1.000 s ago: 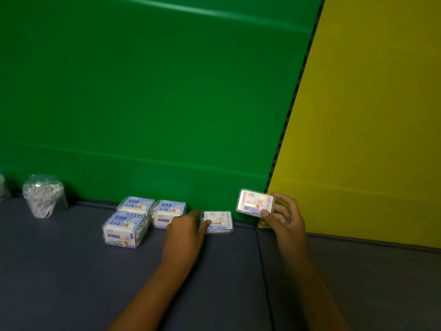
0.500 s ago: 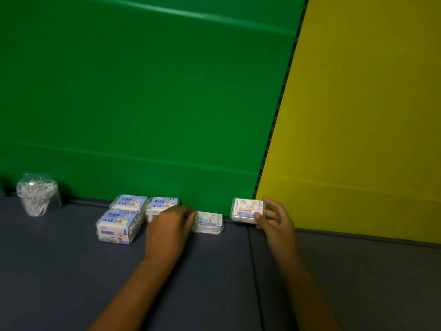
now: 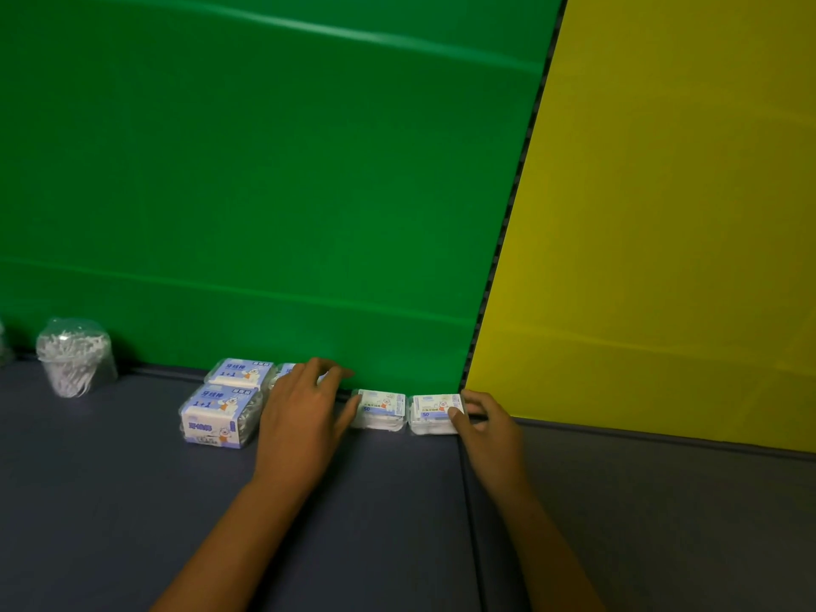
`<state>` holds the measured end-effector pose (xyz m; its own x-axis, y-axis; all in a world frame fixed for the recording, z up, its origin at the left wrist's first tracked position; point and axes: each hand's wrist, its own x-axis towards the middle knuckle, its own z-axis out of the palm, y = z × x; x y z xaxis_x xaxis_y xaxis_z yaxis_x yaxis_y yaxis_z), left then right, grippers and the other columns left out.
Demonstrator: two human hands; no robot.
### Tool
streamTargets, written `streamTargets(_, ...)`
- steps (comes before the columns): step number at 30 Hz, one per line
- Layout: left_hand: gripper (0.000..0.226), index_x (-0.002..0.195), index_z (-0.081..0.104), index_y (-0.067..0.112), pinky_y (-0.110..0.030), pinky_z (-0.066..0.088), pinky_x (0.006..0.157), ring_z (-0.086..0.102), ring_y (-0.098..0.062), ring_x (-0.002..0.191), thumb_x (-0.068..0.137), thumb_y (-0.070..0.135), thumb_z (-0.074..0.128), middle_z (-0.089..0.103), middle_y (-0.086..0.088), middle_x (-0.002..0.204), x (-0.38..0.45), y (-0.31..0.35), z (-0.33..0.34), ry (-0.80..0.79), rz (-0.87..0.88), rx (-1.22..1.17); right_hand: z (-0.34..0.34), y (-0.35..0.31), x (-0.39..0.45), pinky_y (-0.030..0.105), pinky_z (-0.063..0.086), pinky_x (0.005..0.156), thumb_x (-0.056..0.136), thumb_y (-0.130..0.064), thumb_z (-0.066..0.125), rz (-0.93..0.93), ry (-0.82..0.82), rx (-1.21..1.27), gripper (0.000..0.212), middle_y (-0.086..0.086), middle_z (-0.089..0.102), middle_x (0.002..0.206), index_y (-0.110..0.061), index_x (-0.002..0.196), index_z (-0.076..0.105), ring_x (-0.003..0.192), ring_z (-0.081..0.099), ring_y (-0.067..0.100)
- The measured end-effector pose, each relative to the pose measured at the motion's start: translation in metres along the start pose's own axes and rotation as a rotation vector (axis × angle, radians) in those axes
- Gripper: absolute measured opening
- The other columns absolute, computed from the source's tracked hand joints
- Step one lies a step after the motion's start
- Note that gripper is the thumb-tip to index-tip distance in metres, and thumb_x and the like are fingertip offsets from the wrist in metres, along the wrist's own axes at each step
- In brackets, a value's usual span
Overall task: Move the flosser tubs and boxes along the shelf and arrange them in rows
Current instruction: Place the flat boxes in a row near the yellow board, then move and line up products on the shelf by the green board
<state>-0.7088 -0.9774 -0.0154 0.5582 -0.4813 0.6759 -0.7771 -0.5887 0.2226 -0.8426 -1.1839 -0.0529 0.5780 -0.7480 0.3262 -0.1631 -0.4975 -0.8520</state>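
The right hand (image 3: 488, 428) has its fingers (image 3: 474, 406) and thumb clamped on the right end of a small flosser box (image 3: 430, 413), thumb on the label and fingers curled behind it. A second ago this box was tilted in the air in front of the yellow panel (image 3: 662, 214); now it sits flat on the shelf (image 3: 397, 523), just beside a second small box (image 3: 382, 408) on its left, a narrow gap between them, both against the foot of the green panel (image 3: 265, 170).

The left hand (image 3: 304, 417) lies palm down with its fingers (image 3: 326, 371) spread and fairly straight over a larger pack that is almost wholly hidden under them; its thumb touches the left end of the second small box. Earlier its fingertips rested on that small box; they have since shifted left and back onto the hidden pack.

Left of the hand, two larger flosser packs stand one behind the other: the front pack (image 3: 218, 417) and the rear pack (image 3: 240, 373), touching. Well apart at the far left stands a clear flosser tub (image 3: 75, 355) full of white picks, near the green panel.
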Motion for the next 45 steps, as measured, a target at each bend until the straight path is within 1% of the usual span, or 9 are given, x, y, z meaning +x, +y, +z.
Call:
streamTargets(8,0.025,0.104,0.065,0.021,-0.036,0.048,0.071,0.059,-0.024,0.09,0.085,0.037,0.067,0.061,0.0,0.103,-0.004,0.0,-0.005,-0.04,-0.044,-0.048,0.003,-0.002,-0.005,0.012,0.045,0.07,0.092,-0.023,0.066,-0.068,0.013,-0.21,0.026,0.007,0.066,0.115,-0.012,0.115,0.065,0.098,0.062,0.015)
streamTargets(11,0.027,0.106,0.065,0.021,-0.036,0.049,0.071,0.059,-0.024,0.09,0.085,0.037,0.068,0.061,-0.001,0.103,-0.004,-0.001,-0.011,-0.076,-0.034,-0.062,0.0,-0.007,-0.007,0.029,0.055,0.079,0.093,-0.026,0.065,-0.083,0.02,-0.252,0.029,0.008,0.063,0.117,-0.012,0.118,0.064,0.101,0.061,0.019)
streamTargets(13,0.031,0.109,0.064,0.021,-0.036,0.048,0.071,0.058,-0.024,0.09,0.084,0.037,0.068,0.061,-0.002,0.102,-0.004,-0.007,-0.02,-0.089,-0.016,-0.037,-0.003,-0.014,-0.008,0.038,0.054,0.085,0.093,-0.027,0.064,-0.136,0.045,-0.292,0.031,0.008,0.062,0.117,-0.012,0.12,0.063,0.105,0.059,0.022)
streamTargets(16,0.04,0.119,0.059,0.019,-0.038,0.047,0.073,0.058,-0.026,0.092,0.083,0.037,0.067,0.061,-0.004,0.103,-0.002,-0.024,-0.042,-0.123,-0.024,0.012,-0.005,-0.04,-0.01,0.028,0.043,0.087,0.094,-0.029,0.062,-0.262,0.049,-0.414,0.035,0.006,0.061,0.118,-0.011,0.125,0.06,0.11,0.055,0.022)
streamTargets(21,0.049,0.126,0.055,0.016,-0.04,0.049,0.075,0.059,-0.029,0.097,0.084,0.041,0.065,0.062,-0.007,0.11,-0.006,-0.062,-0.087,-0.143,-0.049,0.081,0.01,-0.108,-0.031,0.033,0.043,0.095,0.097,-0.043,0.052,-0.454,-0.075,-0.662,0.052,0.004,0.053,0.134,-0.015,0.141,0.045,0.123,0.046,0.022)
streamTargets(25,0.049,0.123,0.057,0.016,-0.041,0.049,0.075,0.058,-0.031,0.098,0.084,0.043,0.064,0.06,-0.009,0.11,-0.021,-0.095,-0.131,-0.152,-0.049,0.145,0.035,-0.157,-0.056,0.034,0.042,0.097,0.098,-0.05,0.046,-0.52,-0.13,-0.762,0.059,0.002,0.046,0.14,-0.018,0.146,0.036,0.127,0.043,0.022)
streamTargets(33,0.053,0.126,0.055,0.014,-0.044,0.051,0.079,0.056,-0.035,0.103,0.085,0.048,0.062,0.059,-0.013,0.117,-0.08,-0.181,-0.232,-0.145,-0.13,0.239,0.104,-0.237,-0.128,0.036,0.04,0.102,0.098,-0.056,0.04,-0.598,-0.216,-0.751,0.061,0.002,0.045,0.142,-0.018,0.146,0.035,0.128,0.042,0.022)
streamTargets(39,0.067,0.144,0.034,0.019,-0.039,0.043,0.097,0.044,-0.028,0.123,0.091,0.059,0.045,0.046,-0.007,0.137,-0.139,-0.243,-0.315,-0.169,-0.234,0.382,0.166,-0.296,-0.189,0.038,0.041,0.099,0.096,-0.059,0.04,-0.704,-0.245,-0.709,0.063,0.003,0.049,0.137,-0.017,0.143,0.039,0.125,0.045,0.025)
streamTargets(45,0.066,0.14,0.04,0.02,-0.04,0.044,0.093,0.048,-0.028,0.119,0.088,0.059,0.049,0.05,-0.006,0.132,-0.196,-0.305,-0.401,-0.161,-0.37,0.469,0.242,-0.354,-0.242,0.037,0.041,0.101,0.095,-0.062,0.038,-0.806,-0.344,-0.599,0.064,0.003,0.049,0.136,-0.019,0.142,0.039,0.125,0.045,0.024)
